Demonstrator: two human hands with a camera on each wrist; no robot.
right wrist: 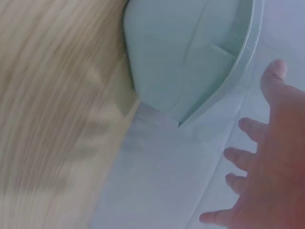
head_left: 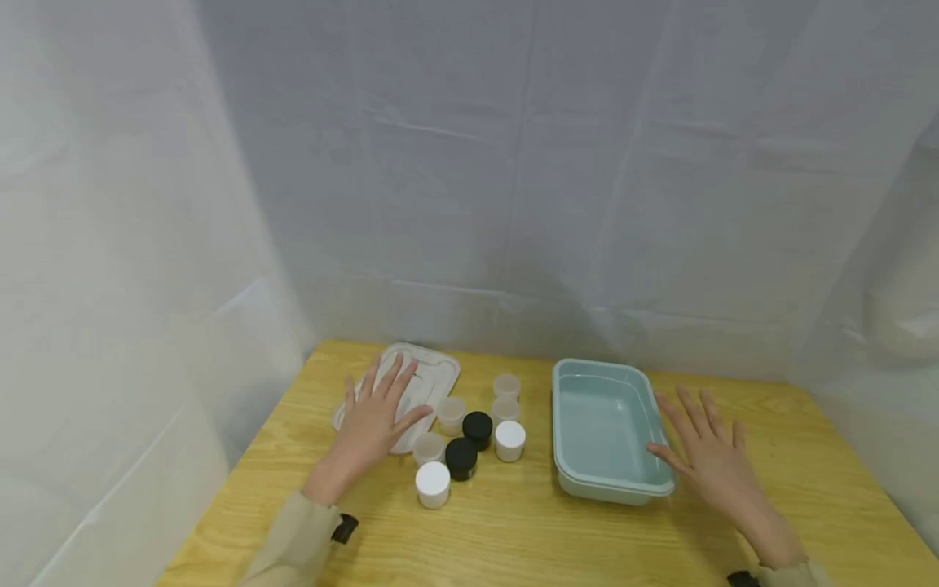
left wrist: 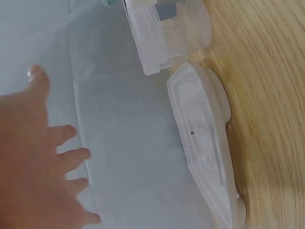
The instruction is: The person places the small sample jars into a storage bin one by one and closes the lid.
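Note:
My left hand is spread flat, fingers straight, over a clear plastic lid lying on the wooden table; the left wrist view shows that lid edge-on beside the open hand. My right hand is open with splayed fingers just right of an empty pale teal tub, thumb near its rim. In the right wrist view the tub sits left of the open hand. Neither hand holds anything.
Several small round jars cluster between lid and tub: frosted ones, two with black caps, two with white caps. A clear jar lies near the lid. White sheeting walls the table's back and sides.

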